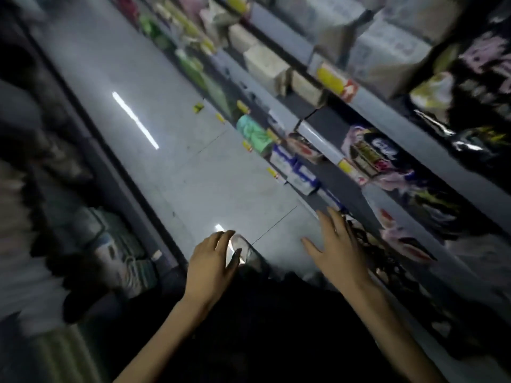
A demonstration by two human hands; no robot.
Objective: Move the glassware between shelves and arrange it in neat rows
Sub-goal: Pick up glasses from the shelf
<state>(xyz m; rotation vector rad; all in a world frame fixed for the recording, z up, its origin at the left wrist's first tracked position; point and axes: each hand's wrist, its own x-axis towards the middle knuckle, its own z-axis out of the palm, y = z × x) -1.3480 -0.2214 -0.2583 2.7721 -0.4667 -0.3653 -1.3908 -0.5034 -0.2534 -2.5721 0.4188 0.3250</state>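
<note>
**Both hands open over a blurred shop aisle**

A pale grey tiled floor (154, 78) runs slantwise through the head view, with a long white streak of reflected light (135, 120) on it. Along its right side stands tiered shelving (293, 48), crowded with packaged goods and much smeared by motion. Darker shelving (110, 239) lines the left side, its contents too blurred to name. At the bottom centre the person's dark clothing (262, 327) fills the space between two bare forearms.

The right hand (334, 244) reaches forward close to the lower right shelves. Its grip is loose, the fingers straight and spread, with nothing held. The left hand (213, 261) hovers over the floor, well apart from the right. Its grip is likewise slack, fingers extended and slightly fanned, carrying nothing.

On the right shelves, beige boxes (265, 64) sit on an upper tier, a mint-green pack (253, 134) lies lower down, and blue-and-white boxes (298, 172) stand just past it, nearer the hands. Yellow price tags (330, 76) dot the shelf edges.

Just beyond the left fingertips lies a small pale, shiny shape (239, 248). Whether it is glass or something else cannot be told. No piece of glassware can be picked out with certainty anywhere in the blur, so its place on the shelves cannot be told
</note>
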